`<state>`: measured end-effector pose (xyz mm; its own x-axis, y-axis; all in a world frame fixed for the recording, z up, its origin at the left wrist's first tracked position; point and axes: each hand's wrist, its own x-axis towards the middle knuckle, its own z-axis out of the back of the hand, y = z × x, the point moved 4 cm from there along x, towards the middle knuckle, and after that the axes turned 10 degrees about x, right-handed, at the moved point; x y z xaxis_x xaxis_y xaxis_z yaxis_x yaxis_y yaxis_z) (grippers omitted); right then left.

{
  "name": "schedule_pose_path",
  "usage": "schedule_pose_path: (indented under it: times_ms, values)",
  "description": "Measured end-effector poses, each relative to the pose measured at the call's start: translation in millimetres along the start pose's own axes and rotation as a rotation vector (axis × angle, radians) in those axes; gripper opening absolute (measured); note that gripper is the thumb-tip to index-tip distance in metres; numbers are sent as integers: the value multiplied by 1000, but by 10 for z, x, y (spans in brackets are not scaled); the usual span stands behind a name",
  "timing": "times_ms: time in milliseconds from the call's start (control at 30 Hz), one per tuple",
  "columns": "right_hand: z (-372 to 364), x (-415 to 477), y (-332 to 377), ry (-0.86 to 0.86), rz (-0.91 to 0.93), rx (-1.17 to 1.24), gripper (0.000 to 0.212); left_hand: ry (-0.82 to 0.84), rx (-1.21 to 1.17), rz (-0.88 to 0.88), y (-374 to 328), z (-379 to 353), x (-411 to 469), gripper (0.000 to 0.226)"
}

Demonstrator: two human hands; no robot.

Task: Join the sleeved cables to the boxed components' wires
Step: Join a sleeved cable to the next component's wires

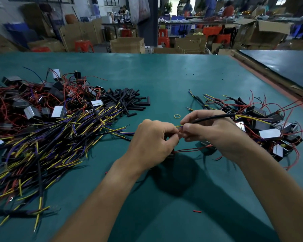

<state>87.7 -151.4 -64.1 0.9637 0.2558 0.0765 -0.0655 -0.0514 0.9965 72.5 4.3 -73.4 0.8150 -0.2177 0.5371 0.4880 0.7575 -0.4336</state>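
Above the green table, left hand pinching red wire; right hand pinching sleeved cable

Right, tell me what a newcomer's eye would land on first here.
First, the big tangle of cables, yellow, purple and black with boxed components mixed in, sprawling over the left of the green table. Then, at centre, the left hand and right hand pinching thin wire ends together, a black sleeved cable trailing from the right hand toward a smaller pile on the right.
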Motion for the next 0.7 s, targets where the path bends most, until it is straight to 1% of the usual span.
schedule_pose_path:
  times_ms: [67, 167, 267, 467, 633, 700]
  values:
    - [20, -1, 17, 17, 1, 52, 14, -9, -26, 34, 28, 3, 13, 14]
    - [28, 4, 22, -6, 48, 4, 13, -14, -88, 74, 42, 19, 13, 12]
    - [28, 11, 18, -40, 57, -16, 12, -39, -147, 116, 72, 81, 20, 11]
    - [25, 10, 24, -46, 65, -32, 10, -68, -166, 164, 94, 122, 48, 25]
    - [-5, -12, 50, -59, 89, -111, 9, 1, -198, 126, 92, 49, 28, 10]
    - [-18, -19, 66, -56, 96, -115, 7, -7, -179, 97, 66, 14, 16, 6]
